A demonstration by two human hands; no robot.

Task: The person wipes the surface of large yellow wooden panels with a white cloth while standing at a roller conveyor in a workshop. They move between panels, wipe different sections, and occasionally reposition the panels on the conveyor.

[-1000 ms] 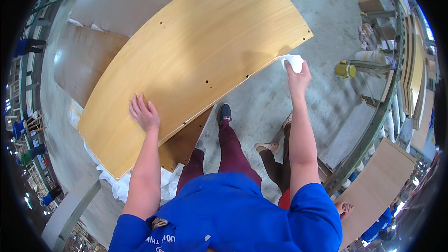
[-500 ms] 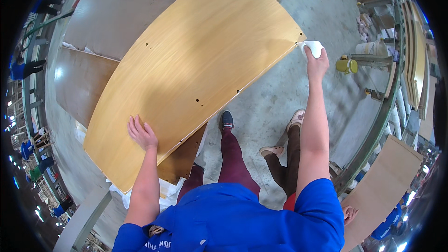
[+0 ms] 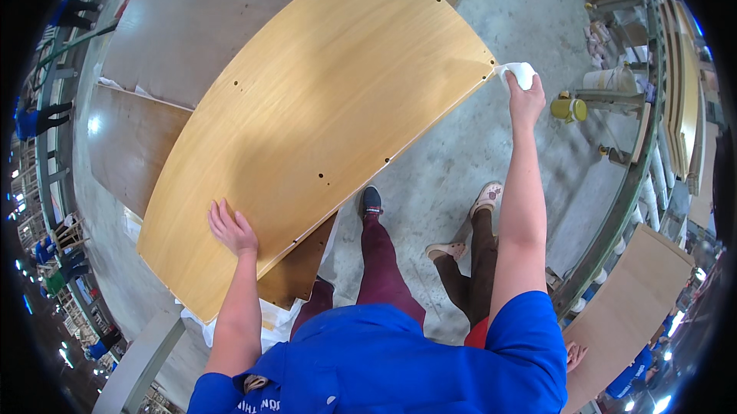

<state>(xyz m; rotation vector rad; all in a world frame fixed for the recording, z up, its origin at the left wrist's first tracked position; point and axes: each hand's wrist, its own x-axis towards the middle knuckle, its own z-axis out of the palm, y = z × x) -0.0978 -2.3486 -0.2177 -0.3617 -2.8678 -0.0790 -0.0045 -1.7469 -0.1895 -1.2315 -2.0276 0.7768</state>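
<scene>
A large light-wood panel (image 3: 307, 99) with one curved long edge and several dark drilled holes lies in front of me, slanting from near left to far right. My left hand (image 3: 232, 228) rests flat on its near-left part, fingers stretched out. At the panel's far right corner, my right hand (image 3: 527, 99) grips a white cloth (image 3: 519, 75) whose end touches or nearly touches the corner. The exact material of the cloth is hard to make out.
Brown boards (image 3: 138, 138) lie beneath and left of the panel. A green metal rail (image 3: 626, 207) runs along the right, near a yellow container (image 3: 569, 109) and a white bucket (image 3: 610, 79). A co-worker's legs (image 3: 457, 283) stand close on my right, beside a tan board (image 3: 633, 306).
The panel's near side and my left hand appear slightly lower in view. My right hand with the cloth has shifted slightly right, staying by the corner.
</scene>
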